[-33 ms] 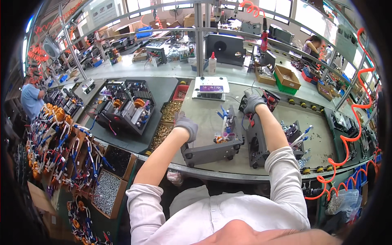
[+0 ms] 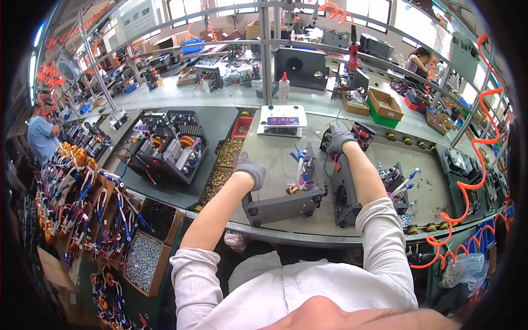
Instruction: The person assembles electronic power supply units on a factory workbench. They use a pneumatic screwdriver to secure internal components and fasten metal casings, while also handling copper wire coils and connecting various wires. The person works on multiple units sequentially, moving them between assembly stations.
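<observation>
Both of my hands wear grey gloves. My left hand (image 2: 250,171) is curled beside the left end of a dark metal chassis (image 2: 286,206), next to the bins of brass parts; what its fingers hold, if anything, is hidden. Blue-and-white cables and a copper coil (image 2: 300,188) sit inside that chassis. My right hand (image 2: 339,139) is closed on the far end of a second dark chassis (image 2: 344,190), which has a round fan opening in its near panel. Beside my right fingers is a black part with red wires (image 2: 363,133).
Left of my hands are bins of brass parts (image 2: 228,151) and a large open unit (image 2: 168,146). Coils with cables (image 2: 82,192) and a box of silvery screws (image 2: 144,258) stand lower left. A white device (image 2: 282,116) is at the back; an orange coiled hose (image 2: 484,137) hangs right.
The whole view has shifted very slightly. Both hands keep their places against the two chassis.
</observation>
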{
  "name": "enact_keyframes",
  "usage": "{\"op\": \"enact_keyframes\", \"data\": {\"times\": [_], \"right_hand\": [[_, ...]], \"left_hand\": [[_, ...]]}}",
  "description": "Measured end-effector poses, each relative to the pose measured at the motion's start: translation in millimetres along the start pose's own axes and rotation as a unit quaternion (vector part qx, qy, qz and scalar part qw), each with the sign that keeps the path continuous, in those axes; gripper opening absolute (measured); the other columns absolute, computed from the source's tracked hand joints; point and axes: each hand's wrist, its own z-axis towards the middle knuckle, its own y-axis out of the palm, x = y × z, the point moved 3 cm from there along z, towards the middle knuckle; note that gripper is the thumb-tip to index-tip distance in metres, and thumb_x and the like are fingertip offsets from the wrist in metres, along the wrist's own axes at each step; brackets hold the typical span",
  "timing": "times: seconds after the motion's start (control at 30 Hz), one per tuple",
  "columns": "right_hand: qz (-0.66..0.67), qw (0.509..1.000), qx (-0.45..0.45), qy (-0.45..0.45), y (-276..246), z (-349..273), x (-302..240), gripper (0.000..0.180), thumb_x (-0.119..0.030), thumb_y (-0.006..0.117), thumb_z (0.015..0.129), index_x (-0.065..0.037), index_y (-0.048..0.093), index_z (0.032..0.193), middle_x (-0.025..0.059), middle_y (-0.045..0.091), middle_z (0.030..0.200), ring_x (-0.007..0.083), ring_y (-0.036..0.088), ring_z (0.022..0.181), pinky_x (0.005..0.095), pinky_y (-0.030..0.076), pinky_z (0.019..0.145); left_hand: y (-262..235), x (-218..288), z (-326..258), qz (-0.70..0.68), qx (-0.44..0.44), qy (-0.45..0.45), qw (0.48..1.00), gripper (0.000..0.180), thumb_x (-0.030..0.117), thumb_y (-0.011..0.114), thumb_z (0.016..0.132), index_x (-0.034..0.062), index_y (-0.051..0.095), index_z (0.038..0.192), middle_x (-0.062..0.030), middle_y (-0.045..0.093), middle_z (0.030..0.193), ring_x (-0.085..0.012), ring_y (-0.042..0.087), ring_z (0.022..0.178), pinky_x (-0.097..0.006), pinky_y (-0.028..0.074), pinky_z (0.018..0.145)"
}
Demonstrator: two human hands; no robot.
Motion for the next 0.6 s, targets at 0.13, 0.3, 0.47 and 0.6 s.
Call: {"op": "enact_keyframes", "data": {"times": [0.13,0.3,0.47,0.6], "right_hand": [[0.068,0.997,0.018,-0.007,-3,-1,4,0.096,-0.026,0.078,0.055,-0.004,0.039,0.139,0.0223,0.060,0.121,0.0334,0.059,0.114,0.0367,0.047,0.096],[0.330,0.920,0.210,0.039,-7,8,58,0.080,-0.033,0.081,0.061,-0.006,0.051,0.130,0.0195,0.065,0.111,0.0303,0.063,0.105,0.0361,0.048,0.091],[0.835,0.486,0.245,-0.078,-50,34,45,0.034,-0.025,0.069,0.085,-0.004,0.063,0.111,0.0112,0.068,0.105,0.0187,0.067,0.088,0.0315,0.054,0.082],[0.951,0.231,0.056,-0.198,-33,27,64,0.037,-0.039,0.061,0.089,-0.008,0.063,0.110,0.0102,0.069,0.103,0.0262,0.068,0.090,0.0421,0.058,0.083]], "left_hand": [[16,-41,36,-0.047,0.213,-0.100,0.971,0.020,0.018,0.058,0.078,0.0119,0.074,0.088,-0.0143,0.072,0.088,-0.0322,0.068,0.090,-0.052,0.038,0.095],[12,-74,31,-0.331,0.276,-0.252,0.867,0.019,0.023,0.060,0.079,0.0119,0.074,0.084,-0.0131,0.071,0.089,-0.0285,0.069,0.090,-0.044,0.050,0.080],[164,-179,116,-0.435,0.176,-0.140,0.872,0.026,0.042,0.064,0.077,0.0205,0.073,0.088,-0.0066,0.071,0.093,-0.0253,0.069,0.088,-0.037,0.055,0.075],[94,-104,79,-0.153,0.083,0.012,0.985,0.018,0.034,0.069,0.076,0.0235,0.072,0.090,-0.0048,0.071,0.093,-0.0246,0.069,0.084,-0.037,0.057,0.070]]}}
